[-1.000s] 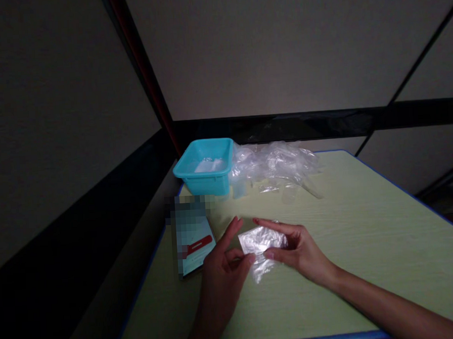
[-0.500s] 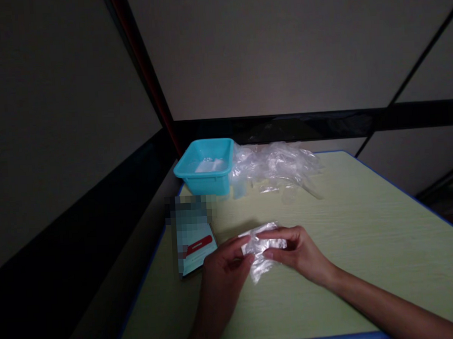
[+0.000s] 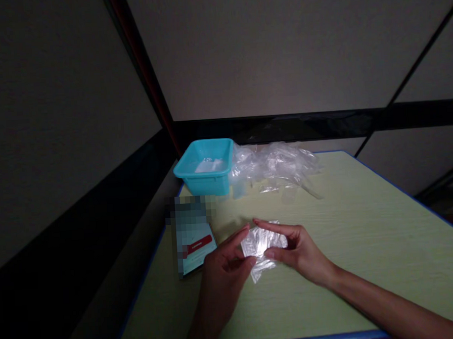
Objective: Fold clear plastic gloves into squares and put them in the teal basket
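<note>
Two hands meet over one small clear bag [image 3: 261,244] near the front of the table [image 3: 367,243]. The bag lies between them, low over the tabletop, its crinkled film catching the light; whether its lower corner touches the wood cannot be told.

The left hand [image 3: 226,264] comes in from the bag's left side. Its thumb and a curled finger pinch the bag's left edge, while the index finger reaches out straight along the top left corner. The hand is half closed, holding only that edge.

The right hand [image 3: 297,251] comes in from the right. Its thumb presses the bag's lower right edge, and its long index finger lies across the upper edge toward the left hand, so the bag sits in the crook between thumb and fingers. That hand too is partly curled around the film, not clenched.

Just left of the left hand lies a phone [image 3: 194,242], screen lit, with a red bar on it and part of it blurred out. Farther back, at the table's left corner, stands a teal tub [image 3: 206,166] with something pale inside. Touching its right side is a loose pile of clear bags [image 3: 275,164], well apart from the hands.
</note>
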The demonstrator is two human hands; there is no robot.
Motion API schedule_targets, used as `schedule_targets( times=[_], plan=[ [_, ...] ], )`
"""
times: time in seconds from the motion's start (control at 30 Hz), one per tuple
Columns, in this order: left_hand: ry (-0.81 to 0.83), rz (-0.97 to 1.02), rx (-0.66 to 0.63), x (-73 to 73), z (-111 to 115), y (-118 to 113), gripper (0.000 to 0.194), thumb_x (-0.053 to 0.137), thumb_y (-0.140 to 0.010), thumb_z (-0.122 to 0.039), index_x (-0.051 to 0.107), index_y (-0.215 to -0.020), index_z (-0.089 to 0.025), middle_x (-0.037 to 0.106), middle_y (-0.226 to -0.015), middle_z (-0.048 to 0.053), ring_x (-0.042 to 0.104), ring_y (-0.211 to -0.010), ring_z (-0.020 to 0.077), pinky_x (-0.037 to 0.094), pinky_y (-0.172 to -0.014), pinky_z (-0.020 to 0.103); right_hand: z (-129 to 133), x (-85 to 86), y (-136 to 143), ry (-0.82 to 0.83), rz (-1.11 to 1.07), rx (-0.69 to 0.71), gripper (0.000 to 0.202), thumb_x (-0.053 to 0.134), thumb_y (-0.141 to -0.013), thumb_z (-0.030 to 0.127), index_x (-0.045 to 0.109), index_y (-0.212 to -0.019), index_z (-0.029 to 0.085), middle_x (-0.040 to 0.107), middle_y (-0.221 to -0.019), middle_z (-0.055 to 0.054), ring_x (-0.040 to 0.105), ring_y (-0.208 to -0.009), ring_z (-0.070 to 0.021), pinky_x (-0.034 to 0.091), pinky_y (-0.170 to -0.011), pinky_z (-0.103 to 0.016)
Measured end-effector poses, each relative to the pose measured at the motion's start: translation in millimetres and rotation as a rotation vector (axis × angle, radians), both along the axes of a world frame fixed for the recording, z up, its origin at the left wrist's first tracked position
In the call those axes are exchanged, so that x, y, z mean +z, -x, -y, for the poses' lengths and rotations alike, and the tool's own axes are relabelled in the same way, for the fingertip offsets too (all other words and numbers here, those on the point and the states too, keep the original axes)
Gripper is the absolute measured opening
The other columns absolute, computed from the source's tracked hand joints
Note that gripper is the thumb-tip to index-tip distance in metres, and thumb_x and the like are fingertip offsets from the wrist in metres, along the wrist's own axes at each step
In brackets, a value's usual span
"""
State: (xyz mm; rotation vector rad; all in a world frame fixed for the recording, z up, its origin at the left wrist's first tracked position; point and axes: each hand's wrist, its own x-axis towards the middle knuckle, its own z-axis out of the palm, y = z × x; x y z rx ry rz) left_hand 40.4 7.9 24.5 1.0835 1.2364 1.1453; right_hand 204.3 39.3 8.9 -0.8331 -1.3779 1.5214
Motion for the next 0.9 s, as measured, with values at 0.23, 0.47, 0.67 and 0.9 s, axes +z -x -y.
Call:
schedule_targets(
  times=[0.23,0.47,0.67,0.9],
  plan=[
    [-0.04,-0.014,-0.003,2.0,2.7,0.2,0.063,0.067,-0.064,-0.017,0.049,-0.124,-0.018,0.053,-0.052,-0.007,0.046,-0.05,0.0074,0.041,-0.051,0.017,0.8,2.0,0.0,-0.001,-0.016,0.002,0.054,0.073,-0.063,0.017,0.058,-0.112,0.032,0.055,-0.122,0.0,0.055,-0.106,-0.0191,0.043,-0.091,-0.035],
    [-0.101,-0.013,0.023,0.6,2.2,2.9,0.032,0.069,-0.06,-0.018,0.07,-0.092,-0.02,0.06,-0.11,0.008,0.061,-0.077,0.0173,0.049,-0.063,0.024,0.5,4.9,-0.8,-0.047,0.002,0.015,0.056,0.074,-0.064,0.018,0.056,-0.114,0.033,0.047,-0.13,0.0,0.042,-0.121,-0.0212,0.032,-0.101,-0.041],
    [-0.029,0.005,-0.11,-0.3,1.1,5.8,0.02,0.067,-0.062,-0.019,0.072,-0.081,-0.019,0.068,-0.088,0.006,0.062,-0.075,0.0186,0.049,-0.063,0.024,0.0,4.0,-2.5,-0.105,0.033,0.044,0.045,0.073,-0.066,0.021,0.061,-0.107,0.032,0.048,-0.13,-0.003,0.041,-0.122,-0.0222,0.04,-0.095,-0.04],
    [0.017,-0.016,-0.175,0.1,0.0,6.5,0.036,0.064,-0.064,-0.017,0.067,-0.1,-0.016,0.069,-0.093,0.007,0.061,-0.075,0.0184,0.046,-0.065,0.024,1.4,-1.4,-2.6,-0.092,0.049,0.075,0.037,0.071,-0.067,0.021,0.064,-0.102,0.03,0.051,-0.127,-0.004,0.052,-0.11,-0.021,0.049,-0.081,-0.033]
  ],
)
